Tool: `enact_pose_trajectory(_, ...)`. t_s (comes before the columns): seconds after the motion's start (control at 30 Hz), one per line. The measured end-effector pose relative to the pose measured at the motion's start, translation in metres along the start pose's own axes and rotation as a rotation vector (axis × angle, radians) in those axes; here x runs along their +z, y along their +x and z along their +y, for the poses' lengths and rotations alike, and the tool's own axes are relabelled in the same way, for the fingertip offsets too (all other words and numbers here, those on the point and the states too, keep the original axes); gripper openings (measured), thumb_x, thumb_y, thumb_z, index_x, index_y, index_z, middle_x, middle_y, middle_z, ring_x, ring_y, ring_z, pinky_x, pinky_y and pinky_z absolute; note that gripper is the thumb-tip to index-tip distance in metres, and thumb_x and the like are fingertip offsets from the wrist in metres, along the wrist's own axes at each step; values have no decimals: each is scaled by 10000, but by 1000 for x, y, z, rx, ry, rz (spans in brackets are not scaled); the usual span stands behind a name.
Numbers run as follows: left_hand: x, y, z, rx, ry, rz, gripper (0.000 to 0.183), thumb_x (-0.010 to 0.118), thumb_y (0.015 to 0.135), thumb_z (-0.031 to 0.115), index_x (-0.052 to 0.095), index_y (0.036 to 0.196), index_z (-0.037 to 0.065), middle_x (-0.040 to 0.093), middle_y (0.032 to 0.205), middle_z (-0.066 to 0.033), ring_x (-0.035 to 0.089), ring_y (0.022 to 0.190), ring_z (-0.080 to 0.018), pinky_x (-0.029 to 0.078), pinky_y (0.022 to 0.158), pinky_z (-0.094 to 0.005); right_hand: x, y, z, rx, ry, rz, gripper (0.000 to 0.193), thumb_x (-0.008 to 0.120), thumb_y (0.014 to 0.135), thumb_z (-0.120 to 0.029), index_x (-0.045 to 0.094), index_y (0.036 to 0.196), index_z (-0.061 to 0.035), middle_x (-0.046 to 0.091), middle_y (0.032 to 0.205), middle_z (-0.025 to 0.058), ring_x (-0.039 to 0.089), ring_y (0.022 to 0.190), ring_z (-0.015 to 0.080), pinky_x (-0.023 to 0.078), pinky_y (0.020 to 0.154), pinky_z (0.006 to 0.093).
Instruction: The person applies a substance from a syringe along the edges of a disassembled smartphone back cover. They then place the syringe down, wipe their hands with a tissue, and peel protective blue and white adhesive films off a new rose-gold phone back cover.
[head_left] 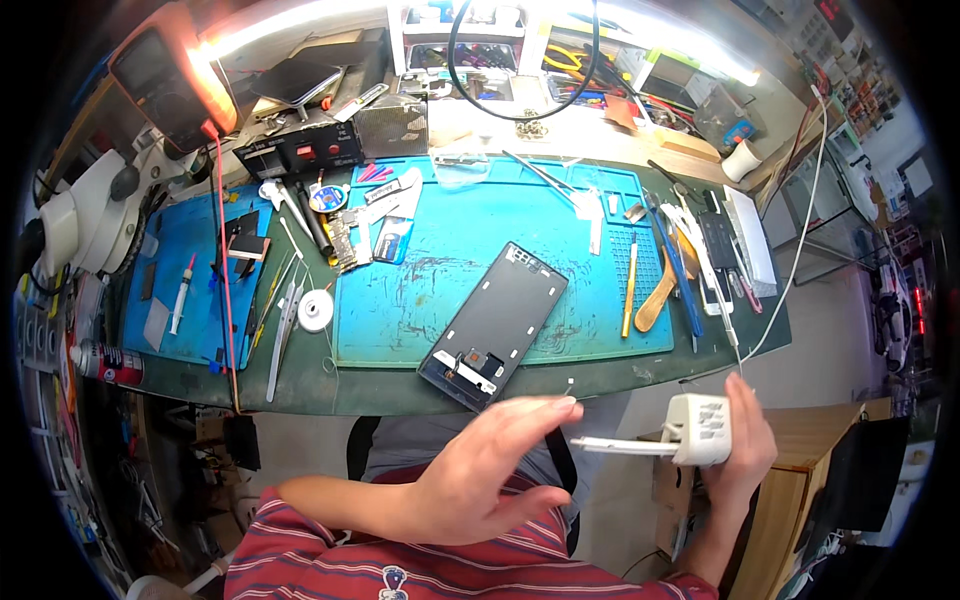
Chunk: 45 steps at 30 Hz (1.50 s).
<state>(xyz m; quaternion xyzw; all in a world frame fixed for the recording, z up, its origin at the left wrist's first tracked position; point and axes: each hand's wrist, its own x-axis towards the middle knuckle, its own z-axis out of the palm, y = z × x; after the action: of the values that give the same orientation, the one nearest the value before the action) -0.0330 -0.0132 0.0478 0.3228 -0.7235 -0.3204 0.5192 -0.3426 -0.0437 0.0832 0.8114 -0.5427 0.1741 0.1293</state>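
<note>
Beyond the front edge of the bench, my right hand [748,440] is wrapped round a white power adapter [703,430] with printed sides. A slim white strip or cable piece [625,446] juts from the adapter towards my left hand; its exact kind cannot be made out. My left hand [495,465] is held out flat, thumb apart from the fingers, and grips nothing visible. A tiny pale piece [570,381] shows by its fingertips. Just past that hand, a dark grey phone [495,320] lies slanted on the blue work mat [400,300], its lower part showing exposed inner components.
Right of the phone lie a yellow pen-like tool [629,290], a wooden-handled tool [660,292] and blue tweezers [680,275]. A white spool [316,311] and metal tweezers [285,335] lie on the left. A white cable [808,225] loops at the right. A microscope [90,220] stands far left.
</note>
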Motion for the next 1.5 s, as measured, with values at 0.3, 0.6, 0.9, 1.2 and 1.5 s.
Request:
enact_pose_trajectory(0.3, 56, 8, 13, -35, 462, -393, 391, 636, 876, 349, 513, 992, -4, 489, 765, -35, 572, 664, -122, 446, 539, -239, -15, -3, -41, -228, -221, -65, 454, 661, 700, -59, 659, 1146, 26, 680, 1162, 143, 557, 608, 200, 415, 560, 304)
enact_pose_trajectory(0.6, 49, 13, 15, 15, 578, -398, 368, 607, 907, 348, 562, 1073, 22, 481, 699, 3, 560, 590, -86, 419, 481, -210, -21, 7, -41, -211, -176, -69, 473, 672, 696, -74, 643, 1151, 53, 672, 1166, 162, 584, 634, 210, 427, 570, 306)
enact_pose_trajectory(0.9, 29, 35, 14, 125, 600, -63, 421, 604, 907, 435, 645, 1097, 62, 594, 791, 9, 603, 709, -142, 507, 659, -275, -24, 20, -41, -89, -101, -99, 470, 678, 727, -64, 624, 1179, 50, 663, 1151, 188, 668, 810, 300, 487, 657, 354)
enact_pose_trajectory(1.2, -94, -35, -23, 110, 682, 261, 319, 554, 977, 326, 699, 918, 47, 584, 695, -4, 538, 615, -178, 438, 578, -323, 16, 121, 29, 582, 337, -182, 582, 717, 732, -49, 560, 1292, -35, 650, 1166, 183, 630, 1085, 323, 476, 921, 360)
enact_pose_trajectory(1.5, -101, -69, -46, 72, 810, 448, 340, 382, 1004, 147, 479, 1270, -41, 592, 852, -110, 548, 701, -247, 471, 637, -376, 104, 241, 41, 223, 146, -133, 639, 667, 729, -162, 518, 1347, -105, 571, 1225, 167, 566, 1151, 349, 458, 954, 411)
